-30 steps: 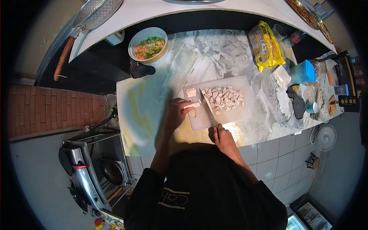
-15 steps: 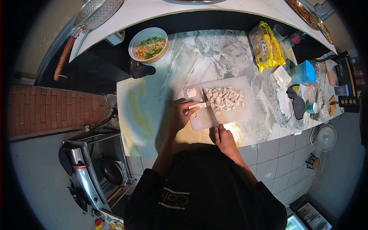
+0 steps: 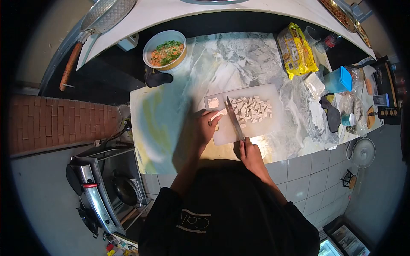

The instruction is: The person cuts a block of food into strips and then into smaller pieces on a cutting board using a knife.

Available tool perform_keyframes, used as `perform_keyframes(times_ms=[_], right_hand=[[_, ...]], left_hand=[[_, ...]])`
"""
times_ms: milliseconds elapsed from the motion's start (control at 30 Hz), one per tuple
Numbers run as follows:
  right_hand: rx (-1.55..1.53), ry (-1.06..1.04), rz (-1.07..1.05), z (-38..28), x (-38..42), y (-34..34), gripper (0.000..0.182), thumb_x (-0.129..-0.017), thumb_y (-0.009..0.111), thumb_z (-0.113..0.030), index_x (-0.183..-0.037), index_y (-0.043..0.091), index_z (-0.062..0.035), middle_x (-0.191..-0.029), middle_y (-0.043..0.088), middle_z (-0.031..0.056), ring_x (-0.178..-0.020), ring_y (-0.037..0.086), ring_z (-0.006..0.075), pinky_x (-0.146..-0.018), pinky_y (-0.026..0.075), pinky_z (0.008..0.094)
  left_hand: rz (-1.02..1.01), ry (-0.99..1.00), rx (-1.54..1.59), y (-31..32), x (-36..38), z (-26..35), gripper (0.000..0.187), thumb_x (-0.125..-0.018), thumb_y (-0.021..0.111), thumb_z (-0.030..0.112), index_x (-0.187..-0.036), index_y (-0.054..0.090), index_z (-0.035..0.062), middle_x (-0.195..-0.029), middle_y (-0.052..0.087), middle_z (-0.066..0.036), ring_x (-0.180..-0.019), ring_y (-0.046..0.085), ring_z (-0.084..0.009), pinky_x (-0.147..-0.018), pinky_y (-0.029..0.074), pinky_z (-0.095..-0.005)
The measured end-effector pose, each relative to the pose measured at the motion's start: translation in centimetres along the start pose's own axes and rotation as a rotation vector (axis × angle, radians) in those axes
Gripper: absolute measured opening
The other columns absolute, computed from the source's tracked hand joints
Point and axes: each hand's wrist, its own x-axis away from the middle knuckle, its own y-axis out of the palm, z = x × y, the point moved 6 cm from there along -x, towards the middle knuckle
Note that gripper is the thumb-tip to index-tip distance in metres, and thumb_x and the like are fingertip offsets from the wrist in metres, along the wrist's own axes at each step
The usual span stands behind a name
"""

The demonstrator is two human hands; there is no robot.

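Pinched in the fingers of my left hand [image 3: 206,128] is a pale strip of food [image 3: 221,113], its far end against the knife blade. My right hand [image 3: 252,154] grips the handle of a kitchen knife [image 3: 235,120], whose long blade points away from me across the white cutting board [image 3: 225,133]. Right of the blade lies a pile of small pale chopped pieces [image 3: 252,110]. A pale, pinkish piece [image 3: 212,103] sits at the board's upper left corner, beyond my left fingertips.
The board rests on a marbled table [image 3: 230,51]. At the back left stands a bowl [image 3: 183,57] of chopped orange and green vegetables beside a dark cloth [image 3: 158,78]. Towards the right are a yellow packet [image 3: 297,53], a blue-lidded container [image 3: 337,81] and a dark mitt [image 3: 330,114].
My left hand has shifted slightly, and the strip now slants up towards the blade instead of lying nearly level. The knife has moved a little; both hands keep their hold.
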Motion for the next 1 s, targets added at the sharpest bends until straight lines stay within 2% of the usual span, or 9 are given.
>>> perform_keyframes(times_ms=[133, 200, 300, 467, 533, 667, 867, 933, 1000], right_hand=[[0.089, -0.009, -0.059, 0.0, 0.2, 0.3, 0.02, -0.097, 0.046, -0.014, -0.102, 0.051, 0.005, -0.079, 0.062, 0.0287, -0.073, 0.061, 0.0456, -0.065, 0.05, 0.0509], [0.093, -0.053, -0.057, -0.4, 0.4, 0.1, 0.026, -0.095, 0.048, -0.013, -0.113, 0.05, 0.0051, -0.084, 0.063, 0.0273, -0.076, 0.062, 0.044, -0.067, 0.051, 0.0491], [0.113, -0.06, -0.072, -0.2, 0.5, 0.2, 0.032, -0.093, 0.051, -0.013, -0.12, 0.048, 0.0049, -0.086, 0.063, 0.0266, -0.079, 0.062, 0.0434, -0.069, 0.051, 0.0482], [0.137, -0.038, -0.085, -0.6, 0.5, -0.2, 0.031, -0.092, 0.052, -0.012, -0.119, 0.049, 0.004, -0.085, 0.063, 0.0265, -0.079, 0.062, 0.0432, -0.07, 0.051, 0.0486], [0.137, -0.037, -0.096, -0.7, 0.5, -0.1, 0.031, -0.092, 0.051, -0.012, -0.119, 0.049, 0.0037, -0.086, 0.063, 0.0266, -0.079, 0.062, 0.0433, -0.07, 0.051, 0.0488], [0.133, -0.035, -0.092, -0.7, 0.5, 0.0, 0.03, -0.092, 0.051, -0.013, -0.117, 0.049, 0.0031, -0.086, 0.063, 0.027, -0.079, 0.062, 0.0438, -0.069, 0.05, 0.0494], [0.15, -0.018, -0.124, -0.9, 0.5, -0.2, 0.031, -0.092, 0.052, -0.014, -0.118, 0.048, 0.0024, -0.085, 0.063, 0.0271, -0.079, 0.062, 0.044, -0.069, 0.05, 0.0499], [0.167, -0.003, -0.147, -0.8, 0.5, -0.1, 0.032, -0.092, 0.052, -0.014, -0.119, 0.047, 0.0022, -0.085, 0.063, 0.0273, -0.079, 0.062, 0.044, -0.069, 0.05, 0.0499], [0.181, -0.013, -0.148, -0.7, 0.5, 0.1, 0.032, -0.092, 0.052, -0.015, -0.119, 0.046, 0.0025, -0.085, 0.063, 0.0276, -0.079, 0.062, 0.0445, -0.069, 0.05, 0.0502]], left_hand=[[0.011, 0.131, -0.043, 0.2, 0.3, 0.6, 0.023, -0.083, 0.069, 0.01, -0.102, 0.068, -0.0016, -0.097, 0.066, -0.018, -0.08, 0.066, -0.031, -0.068, 0.051, -0.0341], [0.022, 0.169, -0.086, 0.2, 0.3, 0.9, 0.022, -0.082, 0.069, 0.009, -0.102, 0.068, -0.0017, -0.096, 0.066, -0.018, -0.081, 0.066, -0.0317, -0.069, 0.051, -0.0351], [0.037, 0.217, -0.123, 0.2, 0.3, 1.3, 0.022, -0.082, 0.068, 0.008, -0.101, 0.068, -0.0017, -0.093, 0.065, -0.017, -0.083, 0.065, -0.0328, -0.071, 0.051, -0.0365], [0.014, 0.194, -0.144, 0.2, 0.4, 1.8, 0.023, -0.081, 0.068, 0.007, -0.102, 0.067, -0.0022, -0.092, 0.064, -0.017, -0.083, 0.063, -0.0333, -0.072, 0.05, -0.0372], [0.063, 0.233, -0.152, 0.3, 0.6, 1.6, 0.023, -0.078, 0.071, 0.004, -0.1, 0.069, 0.0005, -0.09, 0.063, -0.012, -0.082, 0.062, -0.0274, -0.071, 0.049, -0.033], [0.048, 0.237, -0.164, 0.4, 0.6, 1.1, 0.023, -0.078, 0.07, 0.003, -0.101, 0.069, 0.0003, -0.091, 0.062, -0.012, -0.084, 0.061, -0.0274, -0.071, 0.049, -0.0331], [0.023, 0.223, -0.167, 0.3, 0.6, 1.3, 0.023, -0.079, 0.069, 0.003, -0.102, 0.069, 0.0001, -0.091, 0.061, -0.013, -0.085, 0.061, -0.0281, -0.073, 0.048, -0.0341], [0.005, 0.214, -0.124, 0.5, 0.5, 1.0, 0.023, -0.081, 0.063, 0.0, -0.104, 0.067, -0.0026, -0.093, 0.061, -0.017, -0.085, 0.06, -0.0329, -0.074, 0.048, -0.0375], [0.001, 0.209, -0.126, 0.5, 0.5, 0.9, 0.023, -0.081, 0.063, 0.001, -0.104, 0.066, -0.0027, -0.093, 0.061, -0.017, -0.085, 0.06, -0.0329, -0.074, 0.048, -0.0373]])
